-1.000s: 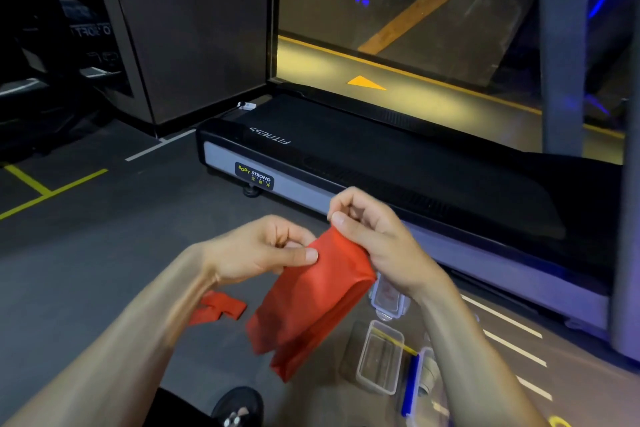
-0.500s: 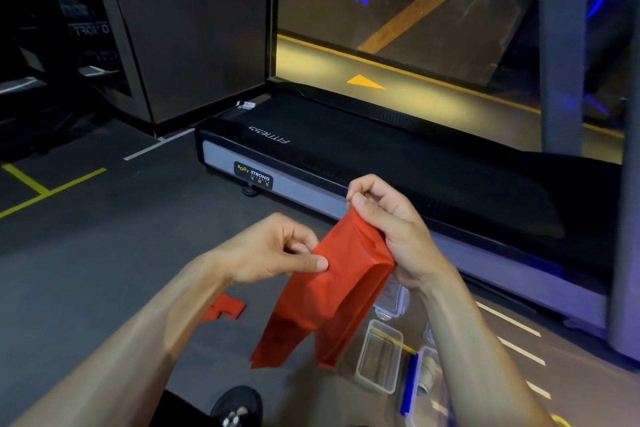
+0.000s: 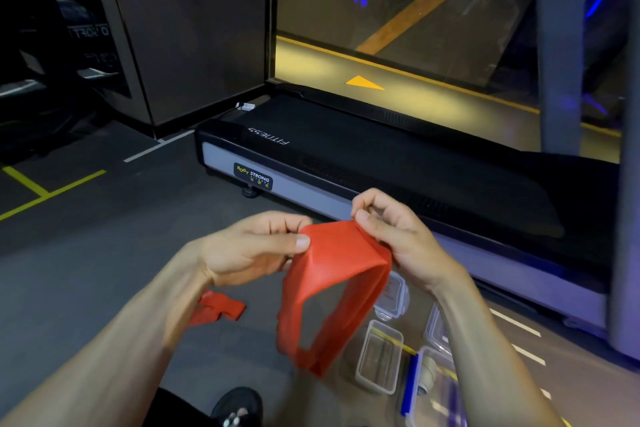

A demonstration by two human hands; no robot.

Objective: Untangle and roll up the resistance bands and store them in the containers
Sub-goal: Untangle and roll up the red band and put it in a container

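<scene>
Your left hand and right hand each pinch the red band's top edge; its loop hangs open above bare floor, treadmill edge just beyond.

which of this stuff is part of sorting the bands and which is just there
Job: red band pinched by left hand and right hand; second red band on floor; clear open container; other clear containers.

Just there: treadmill; black shoe; yellow floor lines.
</scene>
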